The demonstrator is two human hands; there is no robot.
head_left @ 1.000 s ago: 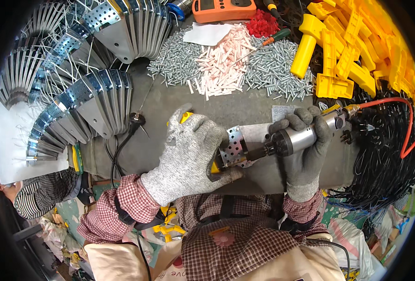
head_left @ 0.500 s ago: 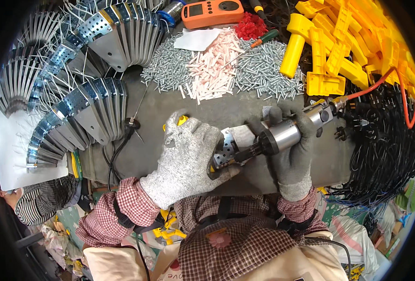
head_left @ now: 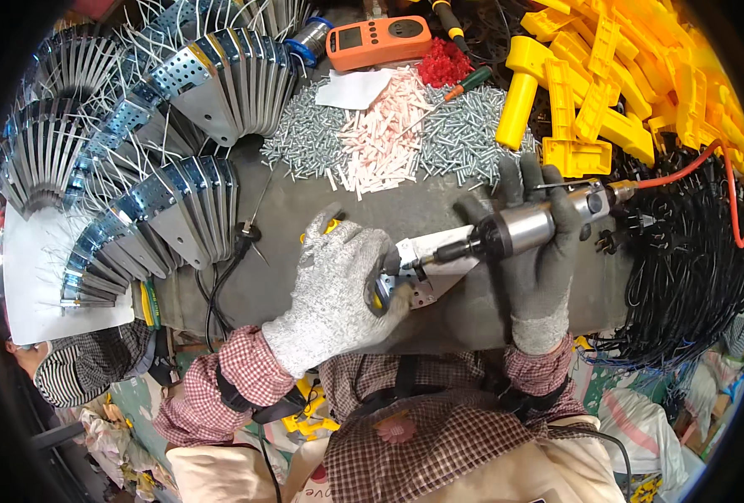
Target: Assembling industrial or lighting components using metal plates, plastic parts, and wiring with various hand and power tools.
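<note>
My left hand [head_left: 334, 289], in a speckled grey glove, is closed around a yellow part [head_left: 332, 227] that shows only in bits between the fingers. Out of its right side sticks a perforated metal bracket [head_left: 422, 292] with a flat grey plate; most of the piece is hidden. Across my gloved right hand [head_left: 544, 281] lies a silver and black pneumatic screwdriver [head_left: 525, 230], held between thumb and fingers, some fingers stretched upward. Its bit points left and reaches the bracket beside my left hand; whether it touches a screw I cannot tell.
Behind my hands lie heaps of silver screws [head_left: 305, 138] and pale pink sleeves [head_left: 380, 138]. An orange meter [head_left: 378, 42] stands behind them. Fanned metal plates [head_left: 192, 210] with white wires fill the left. Yellow handles [head_left: 577, 155] and black cords [head_left: 670, 285] crowd the right, near an orange hose [head_left: 682, 172].
The fingers of my right hand have straightened upward along the screwdriver. The bracket has turned, so its plate shows below the bit. The whole view has shifted slightly.
</note>
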